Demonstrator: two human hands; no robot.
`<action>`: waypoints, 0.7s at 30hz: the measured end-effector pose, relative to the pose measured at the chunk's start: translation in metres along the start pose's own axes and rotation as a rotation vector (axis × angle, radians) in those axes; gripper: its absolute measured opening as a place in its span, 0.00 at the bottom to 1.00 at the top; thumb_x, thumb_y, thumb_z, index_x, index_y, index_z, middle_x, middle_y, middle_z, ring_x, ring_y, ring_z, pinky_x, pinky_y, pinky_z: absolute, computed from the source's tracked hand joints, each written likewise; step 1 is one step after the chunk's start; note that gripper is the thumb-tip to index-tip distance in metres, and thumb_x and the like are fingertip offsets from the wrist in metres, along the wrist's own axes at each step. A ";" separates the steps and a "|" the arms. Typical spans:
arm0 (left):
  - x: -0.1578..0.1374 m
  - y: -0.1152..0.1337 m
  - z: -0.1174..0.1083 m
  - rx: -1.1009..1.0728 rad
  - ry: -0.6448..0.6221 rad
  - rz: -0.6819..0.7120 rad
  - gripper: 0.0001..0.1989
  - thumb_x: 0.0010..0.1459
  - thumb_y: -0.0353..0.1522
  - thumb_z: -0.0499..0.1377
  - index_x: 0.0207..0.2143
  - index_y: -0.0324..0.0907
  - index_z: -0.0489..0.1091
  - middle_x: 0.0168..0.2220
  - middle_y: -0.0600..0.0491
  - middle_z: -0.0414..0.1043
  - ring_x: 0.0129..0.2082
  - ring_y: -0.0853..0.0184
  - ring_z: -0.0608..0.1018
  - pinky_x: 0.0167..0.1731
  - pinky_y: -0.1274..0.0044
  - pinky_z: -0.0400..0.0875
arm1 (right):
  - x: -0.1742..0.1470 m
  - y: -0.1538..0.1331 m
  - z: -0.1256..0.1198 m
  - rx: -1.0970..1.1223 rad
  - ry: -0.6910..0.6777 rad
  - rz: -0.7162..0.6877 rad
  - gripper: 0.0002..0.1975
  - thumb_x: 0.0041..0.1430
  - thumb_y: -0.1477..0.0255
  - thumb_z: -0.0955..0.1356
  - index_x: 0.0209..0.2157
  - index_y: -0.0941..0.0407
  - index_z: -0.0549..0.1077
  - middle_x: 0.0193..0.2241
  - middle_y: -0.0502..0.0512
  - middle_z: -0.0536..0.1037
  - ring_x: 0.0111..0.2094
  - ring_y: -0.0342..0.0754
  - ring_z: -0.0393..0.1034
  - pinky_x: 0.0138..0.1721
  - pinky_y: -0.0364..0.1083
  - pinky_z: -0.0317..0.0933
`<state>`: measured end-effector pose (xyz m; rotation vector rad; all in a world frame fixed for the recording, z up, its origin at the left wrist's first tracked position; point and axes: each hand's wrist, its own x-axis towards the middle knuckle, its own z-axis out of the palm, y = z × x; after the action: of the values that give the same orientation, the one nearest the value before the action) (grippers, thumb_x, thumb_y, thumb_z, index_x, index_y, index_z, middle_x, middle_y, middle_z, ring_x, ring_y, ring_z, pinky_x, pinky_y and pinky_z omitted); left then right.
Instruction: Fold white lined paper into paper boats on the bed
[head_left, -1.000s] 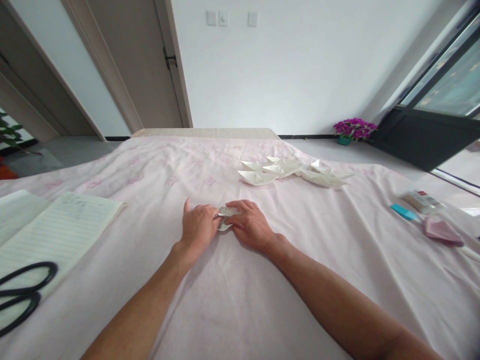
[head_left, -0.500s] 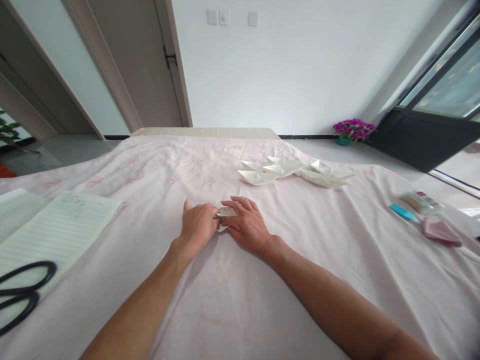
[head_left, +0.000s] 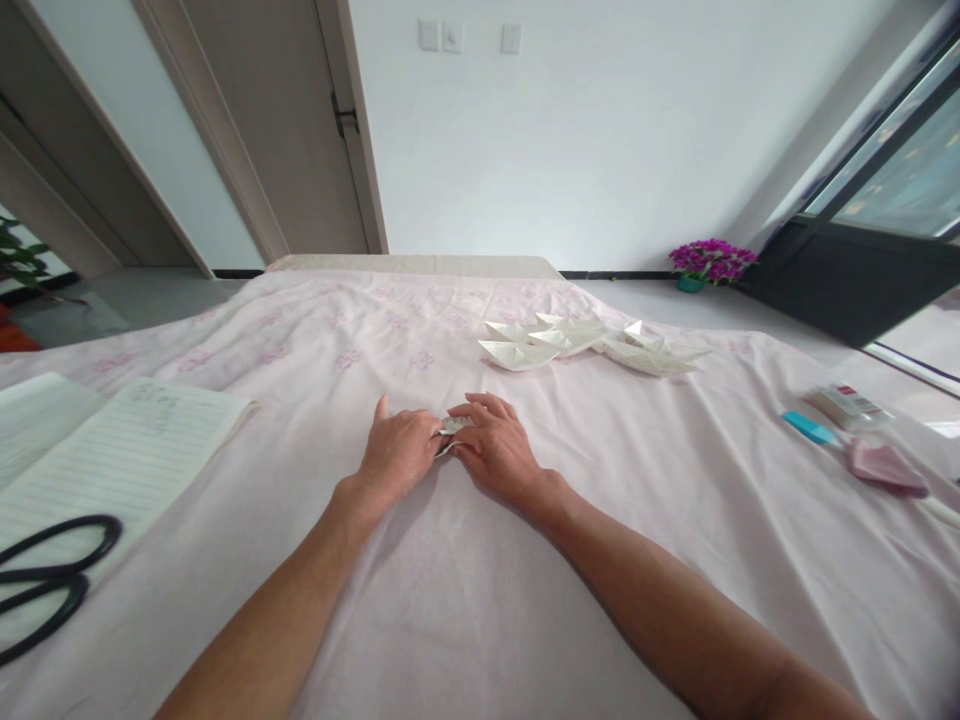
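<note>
Holding paper (head_left: pixel 454 426) by edges, cloth (head_left: pixel 465 600) around.

One left hand (head_left: pixel 401 450), one right hand (head_left: pixel 499 445), one folded paper (head_left: pixel 454 425), three wall plates (head_left: pixel 511 39), paper boats (head_left: pixel 519 356): count unclear

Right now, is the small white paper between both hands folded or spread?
Folded: the small white paper shows two separated edges between left hand and right hand.

The pale pink cloth (head_left: pixel 465 600) bears darker pink flowers. The small folded paper (head_left: pixel 454 425) is off-white, the looped scissor handles (head_left: pixel 45 574) black.
</note>
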<state>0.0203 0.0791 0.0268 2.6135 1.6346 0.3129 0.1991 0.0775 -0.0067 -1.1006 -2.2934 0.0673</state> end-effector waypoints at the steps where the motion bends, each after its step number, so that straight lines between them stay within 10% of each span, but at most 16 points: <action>1: 0.000 -0.002 -0.001 -0.010 -0.025 0.013 0.14 0.64 0.36 0.51 0.33 0.43 0.75 0.35 0.51 0.78 0.36 0.61 0.78 0.58 0.54 0.49 | 0.000 0.000 0.000 0.002 0.005 0.003 0.04 0.57 0.73 0.70 0.31 0.51 0.79 0.49 0.51 0.75 0.58 0.57 0.57 0.58 0.58 0.51; 21: 0.004 -0.020 -0.014 -0.200 -0.237 0.102 0.13 0.63 0.33 0.49 0.33 0.43 0.73 0.34 0.52 0.77 0.37 0.64 0.76 0.54 0.65 0.57 | 0.006 0.012 0.003 0.174 0.087 0.136 0.04 0.60 0.69 0.70 0.32 0.52 0.79 0.33 0.51 0.79 0.39 0.48 0.68 0.45 0.48 0.58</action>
<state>0.0016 0.0910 0.0381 2.4782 1.3270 0.1540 0.2030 0.0906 -0.0096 -1.1442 -2.0908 0.2624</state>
